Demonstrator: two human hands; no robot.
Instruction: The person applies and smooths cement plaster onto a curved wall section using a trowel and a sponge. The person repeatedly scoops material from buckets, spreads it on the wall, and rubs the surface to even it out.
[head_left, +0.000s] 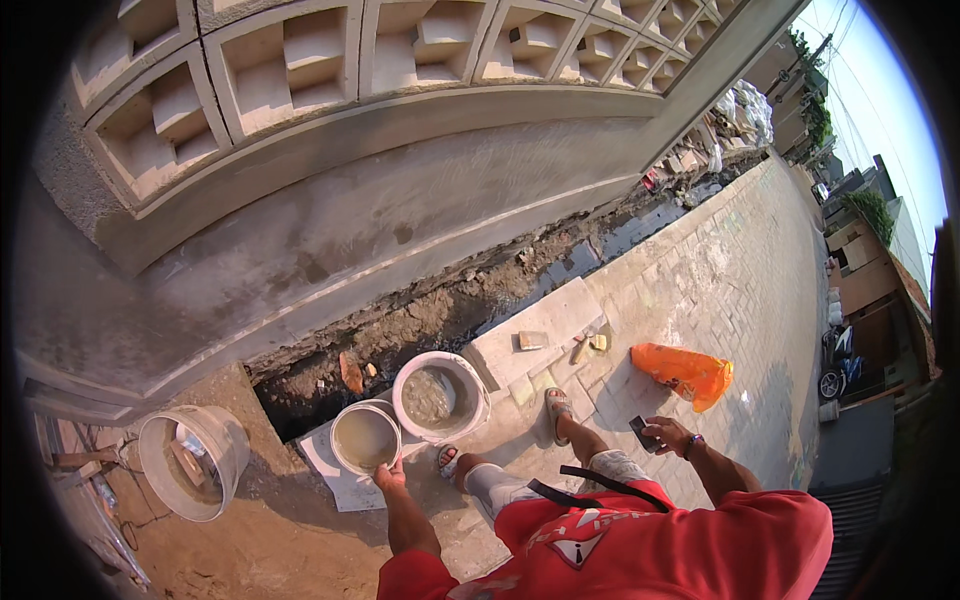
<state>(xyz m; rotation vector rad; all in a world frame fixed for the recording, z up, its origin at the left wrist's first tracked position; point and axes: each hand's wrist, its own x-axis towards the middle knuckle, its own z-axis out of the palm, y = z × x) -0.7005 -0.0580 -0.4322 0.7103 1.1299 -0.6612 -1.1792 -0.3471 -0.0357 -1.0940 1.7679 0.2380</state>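
My left hand (389, 474) is closed on the rim of a small white bucket (365, 438) with murky grey-brown liquid in it. This bucket stands by a pale slab. Touching or close beside it is a larger pale round tub (478, 384) with wet grey mortar and what looks like a tool in it. Held out to the right, my right hand (670, 435) grips a small dark rectangular object (640, 434); its kind is not clear. My sandalled feet are on the paving between the tub and that hand.
A concrete slab (520, 322) bears a small block (533, 340). By its edge lie small tools (582, 347). An orange bag (682, 374) rests on the paving. An open muddy drain (300, 388) runs along the wall (400, 200). A translucent bucket (232, 455) stands at left.
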